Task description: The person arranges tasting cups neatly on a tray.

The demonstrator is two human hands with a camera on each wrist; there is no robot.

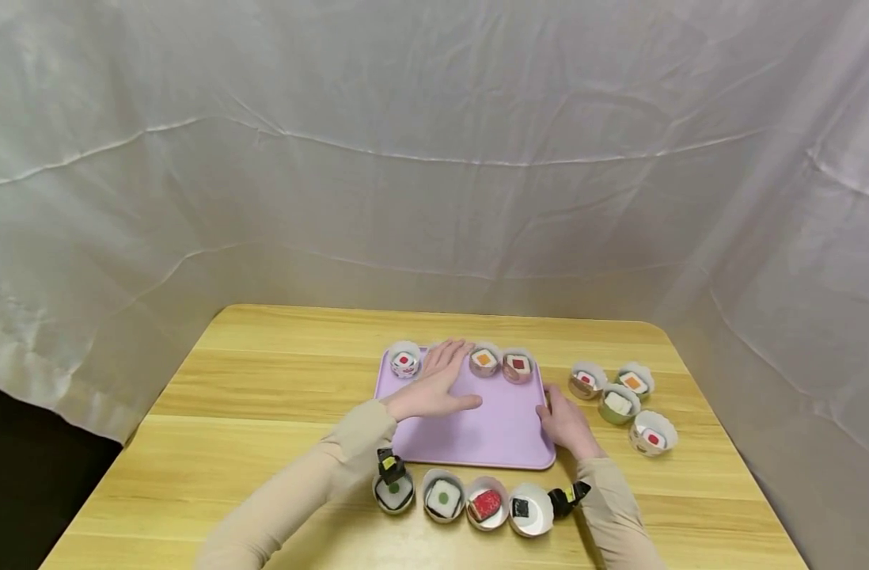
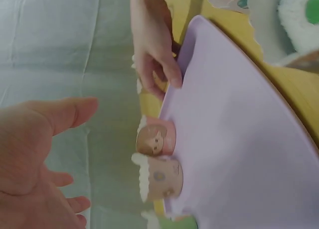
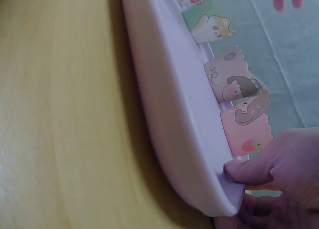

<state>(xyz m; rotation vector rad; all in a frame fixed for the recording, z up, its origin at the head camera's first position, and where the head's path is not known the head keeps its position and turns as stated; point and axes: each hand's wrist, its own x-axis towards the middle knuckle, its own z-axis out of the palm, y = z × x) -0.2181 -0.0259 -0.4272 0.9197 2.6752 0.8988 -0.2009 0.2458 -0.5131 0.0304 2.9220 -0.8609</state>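
Note:
A lilac tray (image 1: 495, 431) lies on the wooden table, with a row of paper cups holding sushi-like pieces along its far edge. My right hand (image 1: 566, 421) grips the tray's right rim; in the right wrist view its thumb (image 3: 249, 170) presses the inner side while the fingers go round outside and below. Over the tray's far left part is my left hand (image 1: 440, 389), fingers straight and thumb spread, holding nothing. It hides a green cup (image 3: 207, 24), seen in the right wrist view. Beside it stand a white cup (image 1: 404, 362) and a pinkish cup (image 1: 484, 361), with a pink cup (image 1: 517, 366) farther right.
Along the tray's near side stand several filled cups, among them one with a red-topped piece (image 1: 486, 505) and a white one with a dark piece (image 1: 530, 511). More cups (image 1: 618, 404) cluster right of my right hand. A pale curtain (image 1: 434, 198) hangs behind the table.

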